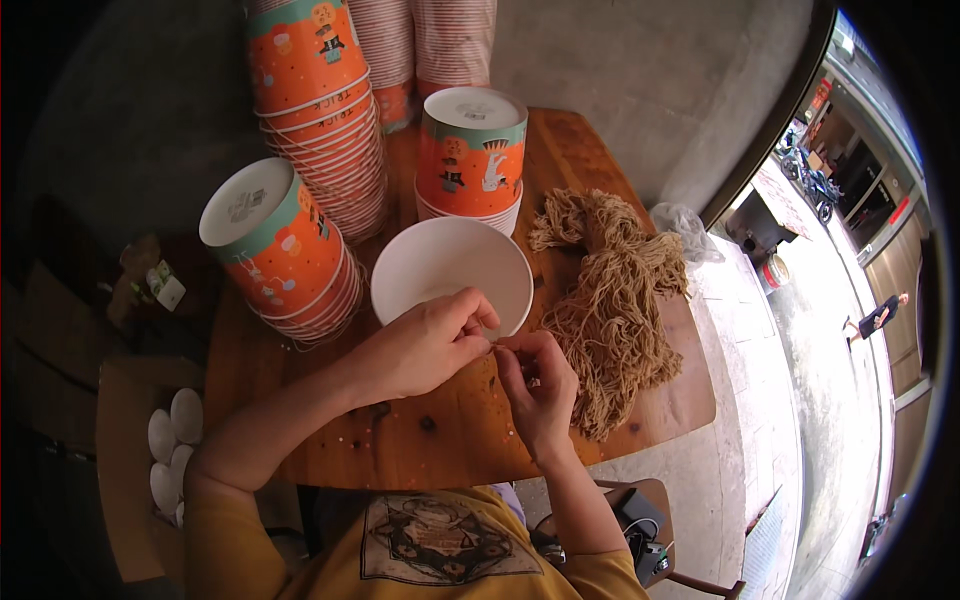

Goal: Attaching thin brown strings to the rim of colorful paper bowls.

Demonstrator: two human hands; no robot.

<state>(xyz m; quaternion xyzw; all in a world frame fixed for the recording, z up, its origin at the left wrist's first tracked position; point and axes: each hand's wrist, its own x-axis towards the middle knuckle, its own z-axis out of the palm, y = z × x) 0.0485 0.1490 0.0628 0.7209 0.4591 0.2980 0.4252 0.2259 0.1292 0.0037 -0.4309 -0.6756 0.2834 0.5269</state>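
left hand (425, 340) and right hand (540, 385) met at the near rim of a white tub (445, 260).
the fingers of both were bent inward, thumbs and forefingers drawn close, the two hands' tips nearly touching; i could not tell what, if anything, they pinched. the tub lay mouth up on the wooden table (470, 440), just left of a tangled heap of tan cord (625, 320). behind it stood an upturned orange tub stack (470, 170), with another stack (290, 260) to the left.
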